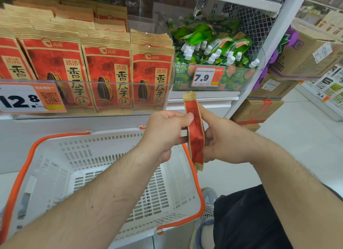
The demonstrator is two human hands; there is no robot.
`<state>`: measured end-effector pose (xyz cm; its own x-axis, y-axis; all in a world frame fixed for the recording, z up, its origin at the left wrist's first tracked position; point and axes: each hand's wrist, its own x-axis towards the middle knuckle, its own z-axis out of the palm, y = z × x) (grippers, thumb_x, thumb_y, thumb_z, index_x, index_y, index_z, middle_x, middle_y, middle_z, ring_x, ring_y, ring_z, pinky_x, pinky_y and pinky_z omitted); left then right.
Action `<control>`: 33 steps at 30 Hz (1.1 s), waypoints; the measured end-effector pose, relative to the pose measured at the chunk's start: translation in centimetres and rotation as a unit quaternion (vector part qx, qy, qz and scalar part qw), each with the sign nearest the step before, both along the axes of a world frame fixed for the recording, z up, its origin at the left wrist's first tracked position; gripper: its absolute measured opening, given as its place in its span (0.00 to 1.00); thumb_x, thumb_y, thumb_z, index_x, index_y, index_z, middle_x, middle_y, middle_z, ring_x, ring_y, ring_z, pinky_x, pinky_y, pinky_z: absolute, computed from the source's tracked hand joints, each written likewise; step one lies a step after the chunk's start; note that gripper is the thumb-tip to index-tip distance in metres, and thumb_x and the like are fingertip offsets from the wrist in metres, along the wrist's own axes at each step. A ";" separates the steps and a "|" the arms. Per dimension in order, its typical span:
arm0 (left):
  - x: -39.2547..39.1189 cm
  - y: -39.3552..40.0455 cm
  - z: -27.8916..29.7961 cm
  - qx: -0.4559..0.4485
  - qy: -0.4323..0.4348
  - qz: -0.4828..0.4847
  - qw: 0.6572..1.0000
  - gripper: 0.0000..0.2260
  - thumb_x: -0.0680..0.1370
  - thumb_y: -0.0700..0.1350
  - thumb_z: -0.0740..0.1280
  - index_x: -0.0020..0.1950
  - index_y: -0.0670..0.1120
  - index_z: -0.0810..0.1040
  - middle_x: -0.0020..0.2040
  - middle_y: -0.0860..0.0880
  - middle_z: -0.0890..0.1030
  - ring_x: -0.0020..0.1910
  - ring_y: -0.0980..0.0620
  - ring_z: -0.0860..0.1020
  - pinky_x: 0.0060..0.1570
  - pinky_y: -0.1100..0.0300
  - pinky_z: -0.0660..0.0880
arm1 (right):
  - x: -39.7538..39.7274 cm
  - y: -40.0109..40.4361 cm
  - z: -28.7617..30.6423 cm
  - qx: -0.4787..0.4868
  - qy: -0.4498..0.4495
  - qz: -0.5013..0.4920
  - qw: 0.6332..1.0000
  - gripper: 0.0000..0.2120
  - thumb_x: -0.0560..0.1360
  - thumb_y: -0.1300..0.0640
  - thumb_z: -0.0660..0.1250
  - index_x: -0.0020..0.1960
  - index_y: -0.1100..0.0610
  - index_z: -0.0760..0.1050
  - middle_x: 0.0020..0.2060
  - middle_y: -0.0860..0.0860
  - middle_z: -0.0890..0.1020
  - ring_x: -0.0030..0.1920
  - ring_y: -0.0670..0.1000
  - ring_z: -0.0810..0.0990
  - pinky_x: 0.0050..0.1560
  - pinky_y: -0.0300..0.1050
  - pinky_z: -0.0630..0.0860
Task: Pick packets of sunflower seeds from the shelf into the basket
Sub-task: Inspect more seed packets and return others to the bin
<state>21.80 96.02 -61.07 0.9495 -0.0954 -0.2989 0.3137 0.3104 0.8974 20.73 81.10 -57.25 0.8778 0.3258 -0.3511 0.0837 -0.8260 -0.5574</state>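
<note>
Head view: your left hand (pixel 165 131) and right hand (pixel 220 139) both grip 1 packet (pixel 195 137) edge-on above the basket (pixel 118 146); next, lower and release it.

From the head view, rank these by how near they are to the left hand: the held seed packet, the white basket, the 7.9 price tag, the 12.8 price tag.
1. held seed packet: pinched by the left hand, at its right.
2. white basket: just below and behind the hand.
3. 7.9 price tag: up and right, on the shelf edge.
4. 12.8 price tag: far left.
</note>
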 end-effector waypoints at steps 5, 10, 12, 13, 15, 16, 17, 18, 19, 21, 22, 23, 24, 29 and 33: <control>0.1 0.1 -0.1 -0.017 0.014 -0.014 1.000 0.06 0.78 0.38 0.70 0.41 0.39 0.78 0.38 0.42 0.82 0.37 0.50 0.82 0.37 0.52 0.83 | -0.3 -0.2 0.4 0.042 0.029 -0.010 0.999 0.55 0.71 0.67 0.72 0.77 0.33 0.41 0.35 0.55 0.86 0.37 0.52 0.86 0.44 0.52 0.84; 0.6 0.8 -0.2 -0.049 0.014 -0.069 0.996 0.06 0.79 0.39 0.66 0.42 0.40 0.78 0.40 0.42 0.82 0.41 0.48 0.81 0.43 0.47 0.81 | 0.3 -1.1 0.8 0.085 -0.006 -0.112 0.990 0.55 0.63 0.50 0.82 0.79 0.40 0.51 0.32 0.48 0.81 0.34 0.47 0.81 0.37 0.44 0.79; 0.6 1.0 -0.3 -0.063 0.012 -0.097 0.993 0.08 0.80 0.39 0.64 0.41 0.42 0.77 0.38 0.44 0.83 0.38 0.50 0.81 0.40 0.50 0.81 | 0.7 -1.6 0.9 0.077 -0.030 -0.152 0.985 0.59 0.54 0.39 0.79 0.79 0.44 0.54 0.41 0.46 0.79 0.41 0.44 0.81 0.42 0.42 0.78; 0.6 1.0 -0.3 -0.076 0.013 -0.110 0.991 0.09 0.80 0.38 0.63 0.41 0.42 0.78 0.37 0.45 0.83 0.36 0.51 0.81 0.37 0.52 0.81 | 0.7 -1.7 1.0 0.088 -0.029 -0.163 0.982 0.59 0.51 0.36 0.78 0.78 0.43 0.58 0.47 0.46 0.79 0.45 0.45 0.82 0.47 0.44 0.79; 0.5 1.1 -0.4 -0.104 0.016 -0.130 0.986 0.08 0.81 0.37 0.61 0.44 0.41 0.78 0.39 0.45 0.83 0.36 0.51 0.81 0.33 0.54 0.81 | 0.7 -1.7 0.8 0.148 -0.016 -0.173 0.974 0.48 0.50 0.35 0.79 0.69 0.42 0.71 0.55 0.47 0.81 0.51 0.48 0.84 0.54 0.52 0.81; 0.5 1.1 -0.4 -0.113 0.017 -0.132 0.985 0.08 0.81 0.37 0.61 0.46 0.40 0.79 0.40 0.44 0.83 0.37 0.50 0.81 0.33 0.54 0.81 | 0.7 -1.6 0.7 0.184 -0.008 -0.176 0.967 0.40 0.53 0.38 0.81 0.63 0.44 0.75 0.54 0.47 0.84 0.51 0.48 0.85 0.56 0.54 0.81; 0.6 1.1 -0.4 -0.117 0.016 -0.128 0.985 0.09 0.81 0.38 0.61 0.46 0.41 0.79 0.41 0.44 0.83 0.37 0.50 0.80 0.33 0.54 0.81 | 0.6 -1.5 0.8 0.214 -0.002 -0.177 0.961 0.31 0.57 0.43 0.80 0.58 0.46 0.78 0.51 0.48 0.86 0.50 0.49 0.86 0.56 0.55 0.81; 0.6 1.1 -0.4 -0.115 0.012 -0.119 0.986 0.10 0.81 0.39 0.60 0.47 0.41 0.80 0.42 0.44 0.84 0.38 0.49 0.80 0.34 0.54 0.81 | 0.5 -1.4 0.9 0.236 0.003 -0.179 0.955 0.24 0.61 0.48 0.79 0.55 0.49 0.80 0.48 0.49 0.87 0.49 0.50 0.86 0.56 0.56 0.81; 0.6 1.1 -0.3 -0.109 0.007 -0.108 0.988 0.11 0.82 0.41 0.60 0.47 0.42 0.81 0.44 0.44 0.84 0.39 0.49 0.81 0.35 0.54 0.81 | 0.5 -1.4 0.8 0.244 0.000 -0.176 0.954 0.18 0.65 0.53 0.78 0.54 0.52 0.80 0.46 0.50 0.87 0.48 0.51 0.87 0.56 0.56 0.81; 0.6 1.1 -0.3 -0.091 -0.007 -0.087 0.992 0.13 0.83 0.46 0.59 0.50 0.43 0.82 0.47 0.45 0.84 0.41 0.49 0.82 0.37 0.53 0.80 | 0.6 -1.3 0.8 0.239 -0.015 -0.178 0.954 0.12 0.71 0.59 0.75 0.54 0.54 0.81 0.45 0.50 0.88 0.47 0.51 0.87 0.54 0.57 0.82; 0.6 1.1 -0.3 -0.074 -0.022 -0.078 0.994 0.13 0.83 0.47 0.61 0.51 0.43 0.82 0.47 0.45 0.84 0.41 0.50 0.83 0.38 0.52 0.80 | 0.7 -1.2 0.8 0.236 -0.020 -0.186 0.954 0.10 0.73 0.60 0.74 0.54 0.54 0.81 0.45 0.50 0.88 0.46 0.51 0.87 0.53 0.57 0.82; 0.5 1.1 -0.4 -0.055 -0.039 -0.070 0.995 0.10 0.82 0.46 0.63 0.52 0.42 0.82 0.47 0.44 0.84 0.41 0.50 0.83 0.38 0.52 0.81 | 0.8 -1.2 0.7 0.234 -0.024 -0.190 0.953 0.09 0.74 0.60 0.74 0.54 0.54 0.81 0.44 0.50 0.88 0.46 0.51 0.87 0.52 0.57 0.83; 0.4 1.1 -0.5 -0.040 -0.052 -0.058 0.996 0.08 0.81 0.44 0.65 0.52 0.41 0.81 0.46 0.43 0.84 0.40 0.51 0.83 0.37 0.53 0.81 | 0.8 -1.1 0.7 0.231 -0.029 -0.196 0.953 0.08 0.74 0.58 0.73 0.54 0.54 0.82 0.44 0.51 0.88 0.45 0.52 0.87 0.51 0.58 0.83; 0.5 1.1 -0.2 -0.031 -0.047 -0.016 0.998 0.05 0.79 0.39 0.68 0.43 0.42 0.80 0.38 0.45 0.83 0.35 0.52 0.81 0.30 0.58 0.78 | 1.3 -1.0 0.5 0.223 -0.066 -0.237 0.943 0.21 0.83 0.46 0.60 0.37 0.56 0.78 0.33 0.53 0.85 0.24 0.51 0.72 0.32 0.48 0.68; 0.6 1.1 0.0 -0.048 -0.030 -0.013 0.998 0.05 0.78 0.39 0.68 0.42 0.43 0.79 0.36 0.47 0.84 0.33 0.53 0.81 0.29 0.59 0.77 | 1.4 -1.0 0.4 0.222 -0.082 -0.248 0.939 0.25 0.84 0.47 0.57 0.37 0.61 0.78 0.31 0.51 0.84 0.22 0.49 0.70 0.31 0.45 0.62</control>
<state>22.38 97.17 -61.05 0.9624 -0.1460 -0.2292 0.2688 0.3883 0.8815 22.11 80.11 -56.86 0.9906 -0.0560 -0.1245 -0.1361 -0.4755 -0.8691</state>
